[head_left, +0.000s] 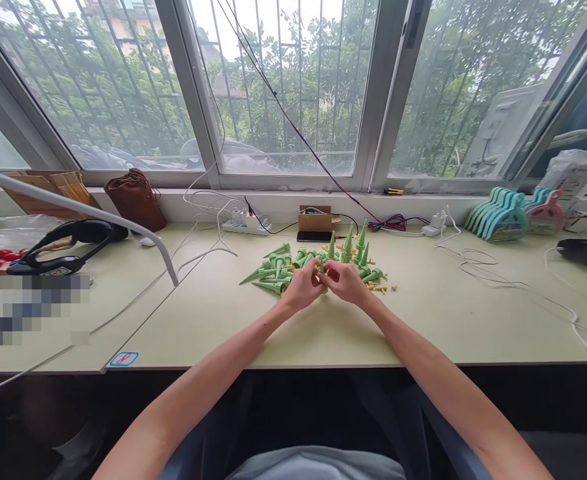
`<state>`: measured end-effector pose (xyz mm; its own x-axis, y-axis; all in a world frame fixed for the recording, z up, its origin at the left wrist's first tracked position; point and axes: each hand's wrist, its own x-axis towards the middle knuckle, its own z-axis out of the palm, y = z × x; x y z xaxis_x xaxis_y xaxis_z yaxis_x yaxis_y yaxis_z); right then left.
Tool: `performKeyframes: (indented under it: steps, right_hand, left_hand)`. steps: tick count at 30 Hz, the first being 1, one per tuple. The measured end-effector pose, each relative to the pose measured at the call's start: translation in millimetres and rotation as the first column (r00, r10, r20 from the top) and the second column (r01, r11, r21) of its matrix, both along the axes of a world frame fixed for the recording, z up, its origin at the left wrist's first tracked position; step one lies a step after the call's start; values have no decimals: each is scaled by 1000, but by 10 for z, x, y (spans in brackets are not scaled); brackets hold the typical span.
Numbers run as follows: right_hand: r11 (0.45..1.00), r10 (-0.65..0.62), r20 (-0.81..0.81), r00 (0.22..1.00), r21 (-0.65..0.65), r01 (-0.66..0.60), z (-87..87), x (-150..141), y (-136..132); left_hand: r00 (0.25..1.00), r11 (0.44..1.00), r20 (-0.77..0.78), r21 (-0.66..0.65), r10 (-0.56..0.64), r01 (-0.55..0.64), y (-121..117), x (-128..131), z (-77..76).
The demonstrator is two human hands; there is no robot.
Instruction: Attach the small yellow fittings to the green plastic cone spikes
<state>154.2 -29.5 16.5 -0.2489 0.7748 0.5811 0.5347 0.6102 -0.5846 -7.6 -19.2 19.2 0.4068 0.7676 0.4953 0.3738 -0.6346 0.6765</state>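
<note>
Both of my hands meet over the front of a pile of green cone-shaped plastic spikes (266, 273) on the table. My left hand (303, 283) is closed, with its fingertips pinched on a green spike (322, 265). From the other side my right hand (346, 281) pinches the same spike, and my fingers cover most of it. Several green spikes (348, 245) stand point up just beyond my right hand, while others lie on their sides to the left. Small yellow plastic pieces (380, 289) are scattered to the right of my right hand.
Behind the pile are a phone (316, 236), an open cardboard box (318, 219) and a power strip (248, 225). Headphones (68, 243) and a brown pouch (134, 200) sit at left. Hangers (498, 215) and a loose white cable (518, 283) lie at right.
</note>
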Motion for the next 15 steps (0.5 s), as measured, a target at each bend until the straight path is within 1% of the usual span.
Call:
performKeyframes:
  steps: [6,11,15]
  right_hand:
    - [999,2,-10,1000,34,-2,-17,-6,12]
    - [999,-27,-27,999,41,28,-20,1,16]
    - [996,-61,-35,998,65,63,-32,3,16]
  left_hand:
    - [998,1000,-63,-26,6,-8,-11,-3,31]
    - [994,1000,-110,-21,7,-9,19,1,-6]
    - [993,1000,-115,-10,-4,3,26,14,-30]
